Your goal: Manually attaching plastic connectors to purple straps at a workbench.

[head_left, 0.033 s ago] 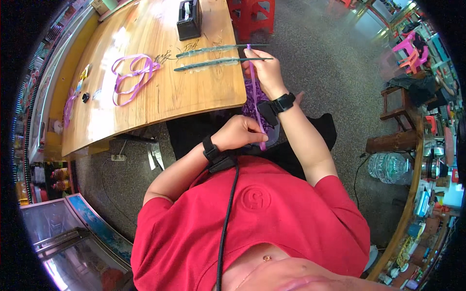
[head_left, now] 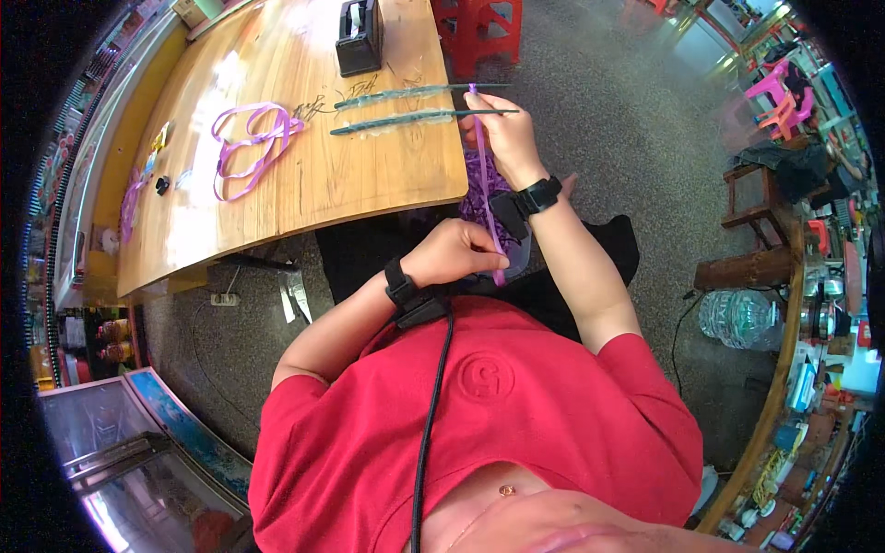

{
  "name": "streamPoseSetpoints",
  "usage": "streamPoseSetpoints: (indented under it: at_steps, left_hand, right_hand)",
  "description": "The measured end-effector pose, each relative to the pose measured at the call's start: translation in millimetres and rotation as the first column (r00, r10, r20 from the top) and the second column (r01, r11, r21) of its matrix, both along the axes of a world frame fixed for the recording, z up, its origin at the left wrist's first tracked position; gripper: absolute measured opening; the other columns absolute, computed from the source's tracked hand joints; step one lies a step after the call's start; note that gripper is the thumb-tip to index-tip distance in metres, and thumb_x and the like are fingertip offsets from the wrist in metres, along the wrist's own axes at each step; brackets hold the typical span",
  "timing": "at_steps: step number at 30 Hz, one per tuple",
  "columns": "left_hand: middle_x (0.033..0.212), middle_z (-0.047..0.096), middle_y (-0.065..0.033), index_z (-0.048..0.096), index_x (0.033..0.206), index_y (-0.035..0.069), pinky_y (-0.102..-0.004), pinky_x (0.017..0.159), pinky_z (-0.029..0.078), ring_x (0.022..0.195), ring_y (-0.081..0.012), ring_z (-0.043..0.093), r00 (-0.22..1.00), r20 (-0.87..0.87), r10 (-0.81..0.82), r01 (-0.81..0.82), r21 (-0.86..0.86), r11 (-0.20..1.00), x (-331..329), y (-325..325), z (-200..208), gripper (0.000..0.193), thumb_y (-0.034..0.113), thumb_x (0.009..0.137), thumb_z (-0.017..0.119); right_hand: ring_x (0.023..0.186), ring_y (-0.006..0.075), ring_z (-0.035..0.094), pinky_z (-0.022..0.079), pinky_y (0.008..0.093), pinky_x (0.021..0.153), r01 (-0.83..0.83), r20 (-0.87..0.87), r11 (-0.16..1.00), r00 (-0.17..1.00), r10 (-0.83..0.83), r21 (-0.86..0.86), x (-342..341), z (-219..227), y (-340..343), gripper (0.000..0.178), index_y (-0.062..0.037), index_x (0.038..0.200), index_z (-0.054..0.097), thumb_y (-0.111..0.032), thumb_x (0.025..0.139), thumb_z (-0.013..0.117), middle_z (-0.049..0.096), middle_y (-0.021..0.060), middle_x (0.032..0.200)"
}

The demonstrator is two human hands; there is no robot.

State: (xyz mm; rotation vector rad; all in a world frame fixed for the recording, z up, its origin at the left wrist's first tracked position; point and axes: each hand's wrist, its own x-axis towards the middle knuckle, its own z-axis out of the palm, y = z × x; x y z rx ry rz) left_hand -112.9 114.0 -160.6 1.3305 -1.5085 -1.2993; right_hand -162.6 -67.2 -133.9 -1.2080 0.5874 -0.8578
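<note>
A strip of purple ribbon (head_left: 484,175) runs from two thin dark-green rods toward my body. Its near end is pinched between the thumb and fingers of my left hand (head_left: 450,252). My right hand (head_left: 509,134) is closed at the rods' right ends, with the ribbon at its fingertips. Around the far rod (head_left: 396,96) the ribbon makes a small wrap, while the near rod (head_left: 396,121) passes by my right fingers. Both rods look stuck to the wooden table (head_left: 369,184) and jut past its right edge. Below my hands lies a heap of purple strips (head_left: 474,195), partly hidden.
Looped purple ribbon (head_left: 253,147) lies on the table, with a black tape dispenser (head_left: 359,39) farther back. A red stool (head_left: 477,37) stands beyond the table's right corner. To the right are a wooden stool (head_left: 751,198) and a large clear bottle (head_left: 737,319).
</note>
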Motion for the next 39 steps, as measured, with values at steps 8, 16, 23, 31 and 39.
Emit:
streamPoseSetpoints:
  at_steps: [8, 16, 23, 31, 39]
  left_hand:
    - [0.075, 0.068, -0.0076, 0.074, 0.083, 0.001, -0.0272, 0.065, 0.05, 0.07, -0.0108, 0.062, 0.997, 0.058, -0.042, 0.047, -0.103, 0.994, 1, 10, 37, 0.013, 0.014, 0.084, 0.077]
    - [0.085, 0.072, -0.0118, 0.074, 0.089, 0.001, -0.0325, 0.072, 0.054, 0.08, -0.0234, 0.07, 0.945, 0.103, -0.309, 0.326, -0.271, 0.906, -5, 26, 76, 0.013, 0.012, 0.083, 0.076]
    - [0.086, 0.072, -0.0132, 0.074, 0.094, 0.001, -0.0326, 0.068, 0.054, 0.077, -0.024, 0.07, 0.96, 0.068, -0.272, 0.272, -0.447, 0.852, -4, 32, 93, 0.018, 0.014, 0.081, 0.077]
    - [0.098, 0.073, -0.0114, 0.073, 0.102, 0.002, -0.0344, 0.081, 0.055, 0.09, -0.0249, 0.07, 0.976, 0.14, -0.166, 0.215, -0.53, 0.82, 14, 17, 147, 0.021, 0.009, 0.082, 0.076]
    - [0.096, 0.071, -0.0033, 0.064, 0.118, 0.003, -0.0218, 0.069, 0.052, 0.079, -0.0098, 0.065, 0.894, -0.173, 0.414, -0.444, -0.46, 0.769, 78, -49, 207, 0.024, 0.011, 0.096, 0.063]
  right_hand:
    - [0.061, 0.0086, 0.061, 0.047, 0.0202, 0.054, -0.205, -0.153, 0.977, 0.965, 0.211, 0.058, -30, 12, 1, 0.025, -0.0028, 0.103, 0.068, -0.024, 0.089, 0.071, 0.068, 0.0043, 0.077]
    - [0.058, 0.0094, 0.061, 0.048, 0.0215, 0.052, -0.245, -0.245, 0.967, 0.935, 0.254, 0.067, -51, 35, 13, 0.025, -0.0015, 0.1, 0.068, -0.026, 0.093, 0.067, 0.069, 0.0057, 0.075]
    - [0.067, 0.0079, 0.063, 0.051, 0.0225, 0.062, -0.283, -0.333, 0.806, 0.936, 0.113, -0.52, -96, 42, 36, 0.027, -0.0035, 0.117, 0.066, -0.009, 0.091, 0.065, 0.069, 0.0028, 0.081]
    - [0.069, 0.0198, 0.067, 0.055, 0.0318, 0.066, -0.155, -0.155, 0.032, 0.988, 0.013, -0.987, -80, 92, 10, 0.03, -0.01, 0.109, 0.074, -0.003, 0.08, 0.071, 0.073, 0.0056, 0.083]
    - [0.086, 0.025, 0.071, 0.055, 0.0341, 0.075, -0.031, -0.041, 0.278, 0.999, -0.032, -0.96, 17, 121, -79, 0.016, -0.0053, 0.099, 0.074, -0.015, 0.086, 0.07, 0.072, 0.0142, 0.097]
